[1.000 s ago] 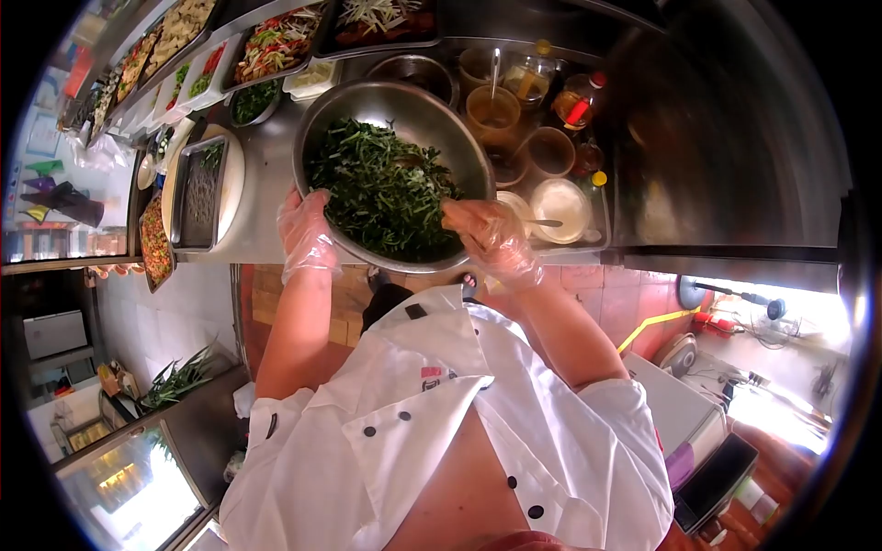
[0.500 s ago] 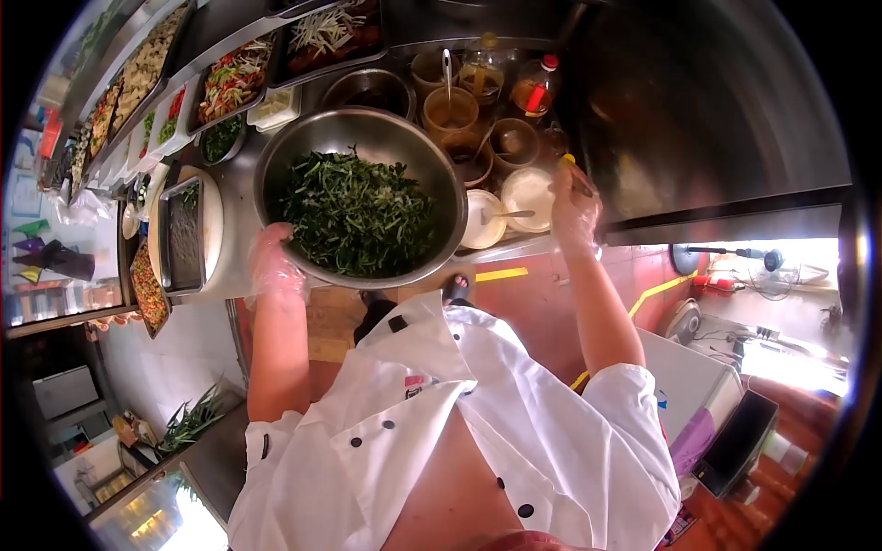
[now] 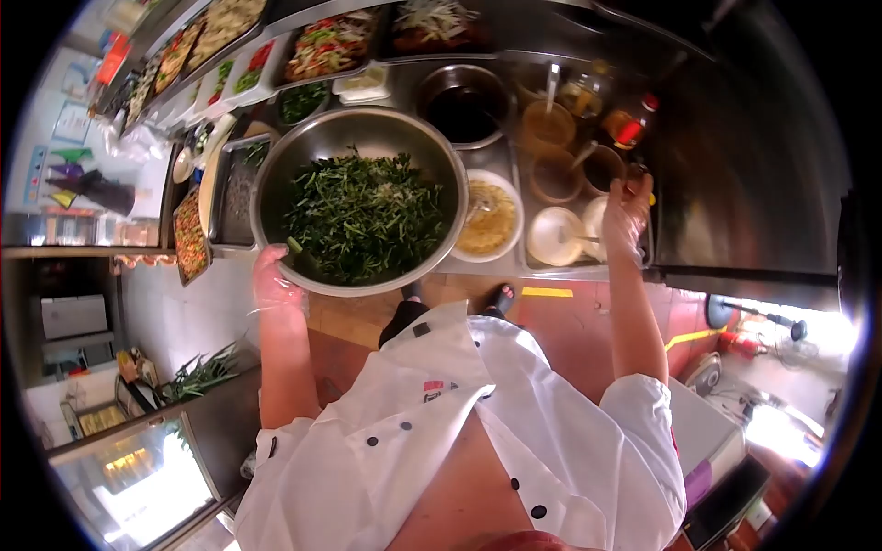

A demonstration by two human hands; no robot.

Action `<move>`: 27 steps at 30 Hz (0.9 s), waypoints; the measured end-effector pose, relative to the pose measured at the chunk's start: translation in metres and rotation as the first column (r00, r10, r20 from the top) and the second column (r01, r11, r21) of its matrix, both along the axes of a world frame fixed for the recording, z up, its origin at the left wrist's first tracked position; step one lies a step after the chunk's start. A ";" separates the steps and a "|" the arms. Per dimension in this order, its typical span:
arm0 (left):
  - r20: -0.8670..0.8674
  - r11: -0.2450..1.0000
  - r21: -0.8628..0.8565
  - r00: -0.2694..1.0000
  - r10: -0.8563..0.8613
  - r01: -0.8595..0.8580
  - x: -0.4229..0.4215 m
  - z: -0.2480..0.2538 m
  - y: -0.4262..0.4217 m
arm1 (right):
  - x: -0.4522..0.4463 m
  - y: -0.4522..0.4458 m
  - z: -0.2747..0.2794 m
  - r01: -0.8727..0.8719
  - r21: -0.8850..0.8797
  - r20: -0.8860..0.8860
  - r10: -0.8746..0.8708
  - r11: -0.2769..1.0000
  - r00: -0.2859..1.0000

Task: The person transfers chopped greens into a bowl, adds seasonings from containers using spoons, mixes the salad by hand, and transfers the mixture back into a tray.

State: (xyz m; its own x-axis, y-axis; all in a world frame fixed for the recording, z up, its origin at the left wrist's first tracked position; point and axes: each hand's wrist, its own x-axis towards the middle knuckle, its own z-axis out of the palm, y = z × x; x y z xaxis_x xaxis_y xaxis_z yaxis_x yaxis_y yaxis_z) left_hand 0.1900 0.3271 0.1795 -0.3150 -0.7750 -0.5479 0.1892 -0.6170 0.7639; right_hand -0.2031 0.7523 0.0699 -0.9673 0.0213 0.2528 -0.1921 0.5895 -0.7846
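My gloved left hand (image 3: 277,277) grips the near left rim of a large steel bowl (image 3: 418,138), with the thumb at the lip. Chopped dark green leaves (image 3: 363,211) lie inside, with pale grains on top. On the right, my gloved right hand (image 3: 627,218) is over the seasoning containers, its fingers drawn together. What they hold, if anything, I cannot make out. A yellow cap (image 3: 652,198) shows beside its fingers. Below it is a white bowl (image 3: 595,219), partly covered by the hand. Nearby sits another white container (image 3: 554,236) with a spoon.
A bowl of yellowish minced stuff (image 3: 496,216) stands right of the steel bowl. Behind is a pot of dark liquid (image 3: 464,108). Brown tubs (image 3: 556,174) and a red-capped bottle (image 3: 632,122) stand back right. Trays of cut vegetables (image 3: 331,44) line the far shelf.
The view and the steel bowl have shifted left along the counter, uncovering the yellowish bowl and dark pot. My right hand has moved from the yellow cap toward the tubs.
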 end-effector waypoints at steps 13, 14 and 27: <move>0.426 0.966 0.071 0.868 -0.254 0.248 0.088 -0.180 -0.154 | 0.203 -0.338 0.043 -0.590 -0.244 0.587 0.602 0.770 0.541; 0.499 0.906 0.141 0.762 -0.414 0.400 0.096 -0.179 -0.167 | 0.215 -0.361 0.047 -0.544 -0.277 0.629 0.577 0.792 0.520; 0.074 0.749 0.576 0.892 -0.447 0.328 -0.037 -0.197 -0.185 | 0.207 -0.466 -0.111 -0.173 0.102 0.800 0.023 0.980 0.599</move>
